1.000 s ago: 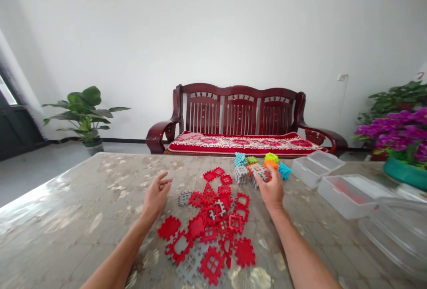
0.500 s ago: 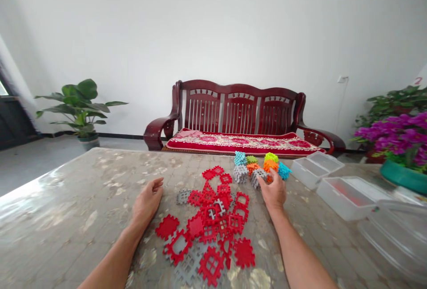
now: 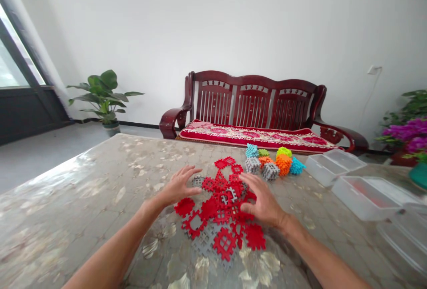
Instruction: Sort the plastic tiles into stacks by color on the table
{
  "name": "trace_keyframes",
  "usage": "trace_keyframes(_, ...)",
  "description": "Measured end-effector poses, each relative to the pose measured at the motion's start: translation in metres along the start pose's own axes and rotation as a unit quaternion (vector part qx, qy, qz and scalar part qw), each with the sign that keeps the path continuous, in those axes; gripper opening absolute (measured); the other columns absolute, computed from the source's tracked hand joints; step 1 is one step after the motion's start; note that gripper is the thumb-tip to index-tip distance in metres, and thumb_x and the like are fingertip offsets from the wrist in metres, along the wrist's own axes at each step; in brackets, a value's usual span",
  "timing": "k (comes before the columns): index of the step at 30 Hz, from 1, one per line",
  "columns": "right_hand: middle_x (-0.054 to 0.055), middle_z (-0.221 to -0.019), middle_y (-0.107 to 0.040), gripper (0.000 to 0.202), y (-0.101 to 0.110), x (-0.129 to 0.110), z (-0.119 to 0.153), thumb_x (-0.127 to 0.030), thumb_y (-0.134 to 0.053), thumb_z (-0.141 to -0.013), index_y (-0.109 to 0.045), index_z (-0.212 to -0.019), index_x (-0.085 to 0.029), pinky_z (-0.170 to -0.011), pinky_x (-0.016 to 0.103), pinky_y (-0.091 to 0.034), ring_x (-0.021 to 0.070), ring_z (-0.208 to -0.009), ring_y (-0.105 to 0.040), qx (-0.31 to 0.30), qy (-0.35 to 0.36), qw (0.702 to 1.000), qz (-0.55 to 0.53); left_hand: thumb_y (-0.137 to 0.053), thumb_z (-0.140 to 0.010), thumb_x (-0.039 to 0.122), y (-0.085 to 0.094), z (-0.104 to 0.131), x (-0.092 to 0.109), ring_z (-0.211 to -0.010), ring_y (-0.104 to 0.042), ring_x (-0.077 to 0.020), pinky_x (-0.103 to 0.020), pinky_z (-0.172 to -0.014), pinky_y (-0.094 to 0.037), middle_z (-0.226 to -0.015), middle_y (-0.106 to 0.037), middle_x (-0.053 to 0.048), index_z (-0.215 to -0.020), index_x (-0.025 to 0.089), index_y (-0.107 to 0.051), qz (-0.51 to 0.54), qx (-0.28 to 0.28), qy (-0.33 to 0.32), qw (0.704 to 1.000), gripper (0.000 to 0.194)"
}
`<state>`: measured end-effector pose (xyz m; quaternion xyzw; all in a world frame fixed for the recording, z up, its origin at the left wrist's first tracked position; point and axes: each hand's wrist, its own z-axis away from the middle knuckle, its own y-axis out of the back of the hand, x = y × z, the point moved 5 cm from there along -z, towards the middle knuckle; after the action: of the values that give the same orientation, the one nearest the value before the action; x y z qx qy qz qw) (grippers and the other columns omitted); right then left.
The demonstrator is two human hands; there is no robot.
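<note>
A loose pile of flat red interlocking tiles (image 3: 208,209) with notched edges lies on the table in front of me, several with window cut-outs. Grey tiles (image 3: 204,240) of the same kind show among and under them. At the pile's left side is my left hand (image 3: 182,185), its fingers spread near a small grey tile (image 3: 198,181) and holding nothing. My right hand (image 3: 262,200) is over the pile's right edge, thumb and fingers apart, hiding some red tiles; whether it touches them I cannot tell.
Beyond the pile stand stacks of tiles: grey (image 3: 270,171), orange (image 3: 283,164), blue (image 3: 296,166) and lime green (image 3: 284,151). Clear plastic boxes (image 3: 367,209) sit at the right, one with something red inside. A wooden bench (image 3: 253,102) is behind the table (image 3: 110,182).
My right hand has left the tile stacks and come back to the red pile. My left hand has moved forward to the pile and spread its fingers. The view has turned slightly left.
</note>
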<state>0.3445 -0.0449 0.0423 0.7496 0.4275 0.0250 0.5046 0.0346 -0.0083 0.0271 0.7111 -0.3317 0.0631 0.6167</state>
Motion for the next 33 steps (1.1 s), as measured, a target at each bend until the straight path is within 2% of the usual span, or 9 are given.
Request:
trace_keyframes(2,0.015,-0.157,-0.038,0.104,-0.006,-0.014,0.018,-0.081,-0.063,-0.069,-0.039,-0.152,-0.022,-0.118,0.055,-0.027,0.0361,-0.144,-0.032,-0.085,0.004,0.996,0.008,-0.068,-0.067,0.073,-0.004,0.013,0.019,-0.146,-0.031,-0.0382,-0.058,-0.117,-0.025,-0.157,-0.040,-0.014,-0.145,0.031,-0.048,-0.033,-0.043,-0.040,0.998,0.091)
trace_keyframes(5,0.015,-0.163,-0.022,0.119,-0.018,-0.025,0.039,-0.081,-0.069,-0.061,-0.028,-0.156,-0.024,-0.119,0.059,-0.022,0.0387,-0.149,-0.019,-0.174,-0.014,0.984,0.025,-0.070,-0.058,0.079,-0.014,0.034,0.041,-0.149,-0.023,-0.0414,-0.062,-0.118,-0.020,-0.162,-0.029,-0.014,-0.150,0.034,-0.040,-0.050,-0.114,-0.076,0.989,0.107)
trace_keyframes(7,0.013,-0.166,-0.014,0.123,-0.028,-0.031,0.043,-0.080,-0.072,-0.059,-0.023,-0.158,-0.025,-0.120,0.060,-0.017,0.0386,-0.151,-0.014,-0.214,-0.018,0.976,0.032,-0.072,-0.056,0.078,-0.019,0.046,0.054,-0.149,-0.020,-0.0429,-0.066,-0.118,-0.015,-0.164,-0.026,-0.014,-0.153,0.035,-0.035,-0.054,-0.142,-0.097,0.984,0.113)
trace_keyframes(10,0.012,-0.166,-0.010,0.121,-0.041,-0.037,0.037,-0.079,-0.070,-0.062,-0.019,-0.158,-0.026,-0.121,0.060,-0.013,0.0375,-0.151,-0.011,-0.235,-0.013,0.971,0.040,-0.075,-0.057,0.074,-0.026,0.058,0.066,-0.149,-0.019,-0.0437,-0.069,-0.117,-0.011,-0.164,-0.024,-0.014,-0.155,0.035,-0.029,-0.057,-0.159,-0.120,0.978,0.116)
trace_keyframes(15,0.013,-0.165,-0.018,0.115,-0.053,-0.039,0.018,-0.081,-0.066,-0.066,-0.023,-0.157,-0.026,-0.122,0.059,-0.012,0.0358,-0.151,-0.016,-0.230,-0.016,0.972,0.051,-0.079,-0.054,0.069,-0.033,0.064,0.066,-0.148,-0.024,-0.0437,-0.070,-0.117,-0.012,-0.163,-0.027,-0.014,-0.155,0.035,-0.029,-0.068,-0.153,-0.103,0.980,0.118)
trace_keyframes(20,0.013,-0.163,-0.025,0.109,-0.059,-0.040,0.002,-0.080,-0.065,-0.068,-0.030,-0.155,-0.025,-0.121,0.058,-0.013,0.0350,-0.149,-0.021,-0.199,-0.028,0.978,0.052,-0.078,-0.057,0.067,-0.030,0.054,0.046,-0.146,-0.029,-0.0410,-0.067,-0.118,-0.014,-0.161,-0.033,-0.012,-0.152,0.037,-0.036,-0.080,-0.125,-0.068,0.987,0.109)
trace_keyframes(28,0.011,-0.160,-0.032,0.096,-0.078,-0.039,-0.027,-0.062,-0.074,-0.070,-0.040,-0.151,-0.025,-0.120,0.058,-0.019,0.0345,-0.148,-0.026,-0.149,-0.080,0.983,0.066,-0.068,-0.068,0.072,-0.012,0.025,0.012,-0.142,-0.037,-0.0370,-0.058,-0.118,-0.023,-0.155,-0.043,-0.010,-0.142,0.036,-0.053,-0.100,-0.058,-0.059,0.991,0.084)
trace_keyframes(30,0.012,-0.159,-0.035,0.089,-0.080,-0.036,-0.033,-0.061,-0.071,-0.074,-0.043,-0.149,-0.024,-0.119,0.058,-0.023,0.0345,-0.147,-0.028,-0.123,-0.080,0.988,0.056,-0.067,-0.070,0.072,-0.007,0.021,0.006,-0.141,-0.039,-0.0372,-0.059,-0.118,-0.022,-0.155,-0.044,-0.010,-0.140,0.035,-0.055,-0.111,-0.045,-0.046,0.992,0.080)
trace_keyframes(33,0.011,-0.153,-0.044,0.064,-0.075,-0.023,-0.041,-0.054,-0.058,-0.088,-0.049,-0.145,-0.026,-0.116,0.053,-0.031,0.0301,-0.142,-0.037,-0.048,-0.075,0.995,0.032,-0.064,-0.074,0.070,-0.002,0.023,-0.003,-0.143,-0.035,-0.0387,-0.064,-0.118,-0.018,-0.155,-0.043,-0.010,-0.141,0.036,-0.054,-0.127,-0.012,-0.010,0.992,0.076)
